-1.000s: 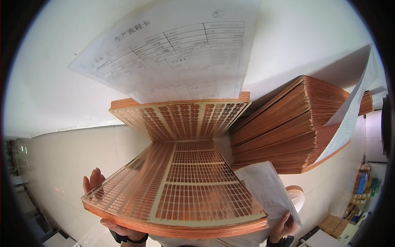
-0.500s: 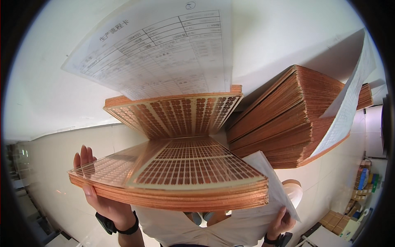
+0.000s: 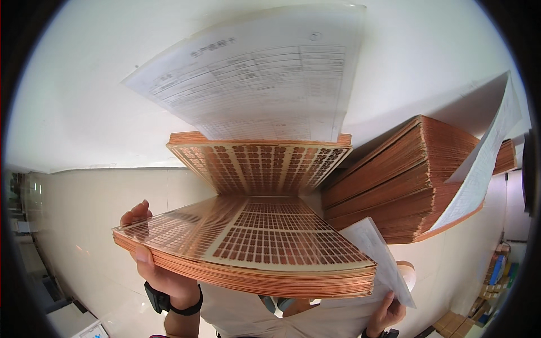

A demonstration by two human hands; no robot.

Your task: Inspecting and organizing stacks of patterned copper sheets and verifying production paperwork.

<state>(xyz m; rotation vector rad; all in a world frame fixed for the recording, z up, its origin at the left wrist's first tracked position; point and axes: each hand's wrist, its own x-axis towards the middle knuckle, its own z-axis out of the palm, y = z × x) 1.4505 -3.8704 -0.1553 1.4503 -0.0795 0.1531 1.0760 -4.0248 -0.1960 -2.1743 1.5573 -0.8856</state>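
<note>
The panel stack (image 3: 253,239) at six o'clock could tip or slip, because the left hand (image 3: 159,274) has fingers pinching only its eight-o'clock corner, while the right hand's (image 3: 387,315) pinch the paper sheet (image 3: 376,253) at five o'clock.

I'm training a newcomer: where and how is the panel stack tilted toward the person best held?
Probably by the near edge of the panel stack, pinched across its thickness from the left and right ends: that edge is raised and exposed, while the far edge appears lower, close to the leaning panels.
</note>
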